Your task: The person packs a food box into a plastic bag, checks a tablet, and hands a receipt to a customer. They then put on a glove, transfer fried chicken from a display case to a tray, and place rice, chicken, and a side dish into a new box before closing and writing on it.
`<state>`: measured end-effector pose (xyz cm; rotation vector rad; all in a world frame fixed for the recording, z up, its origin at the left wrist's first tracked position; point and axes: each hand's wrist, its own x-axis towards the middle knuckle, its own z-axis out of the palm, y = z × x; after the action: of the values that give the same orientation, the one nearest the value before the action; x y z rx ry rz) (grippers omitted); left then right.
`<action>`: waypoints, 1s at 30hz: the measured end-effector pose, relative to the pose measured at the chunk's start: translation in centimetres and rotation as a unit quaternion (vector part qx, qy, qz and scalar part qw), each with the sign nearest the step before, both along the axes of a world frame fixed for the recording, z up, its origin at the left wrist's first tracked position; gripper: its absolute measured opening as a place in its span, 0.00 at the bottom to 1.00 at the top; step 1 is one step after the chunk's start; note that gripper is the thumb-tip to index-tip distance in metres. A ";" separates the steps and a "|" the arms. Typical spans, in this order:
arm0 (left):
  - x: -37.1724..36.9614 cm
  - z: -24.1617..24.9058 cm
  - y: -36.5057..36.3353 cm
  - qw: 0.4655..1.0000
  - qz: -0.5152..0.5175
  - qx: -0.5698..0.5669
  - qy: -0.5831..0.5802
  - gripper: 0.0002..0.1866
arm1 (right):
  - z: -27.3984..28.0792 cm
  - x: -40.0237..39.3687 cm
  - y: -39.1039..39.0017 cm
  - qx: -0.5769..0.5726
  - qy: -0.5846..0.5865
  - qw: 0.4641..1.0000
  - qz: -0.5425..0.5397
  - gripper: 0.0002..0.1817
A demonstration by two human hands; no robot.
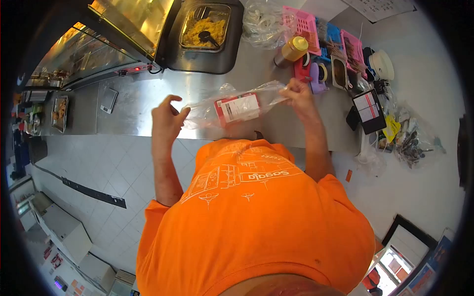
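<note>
Bright, sharp fisheye, dark vignetted corners

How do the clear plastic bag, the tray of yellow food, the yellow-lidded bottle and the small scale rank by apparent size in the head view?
1. Clear plastic bag, held by both hands
2. Tray of yellow food
3. Yellow-lidded bottle and small scale: too alike to rank.

Person in a bright orange short-sleeved T-shirt [256,227], white line-drawing print with lettering across the chest, bare forearms, bare left hand [167,121], bare right hand [299,96], no gloves or watch
</note>
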<state>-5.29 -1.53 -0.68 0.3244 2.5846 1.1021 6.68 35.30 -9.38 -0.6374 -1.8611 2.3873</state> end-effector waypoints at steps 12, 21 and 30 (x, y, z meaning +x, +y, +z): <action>1.4 2.5 3.2 0.966 -0.028 0.208 0.149 0.24 | 12.9 -1.1 -8.1 0.444 0.003 0.895 0.053 0.09; -1.3 -18.9 1.5 0.961 -0.164 0.186 0.123 0.62 | -9.0 2.1 -3.2 0.572 0.002 0.800 0.180 0.71; -3.3 -20.6 9.7 0.912 -0.318 0.166 0.199 0.33 | -4.9 -2.4 -9.1 0.199 -0.006 0.980 0.027 0.18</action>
<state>-8.56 8.19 -21.30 1.4872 2.2752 1.2921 4.32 26.25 -14.29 -0.5691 -2.2923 1.9480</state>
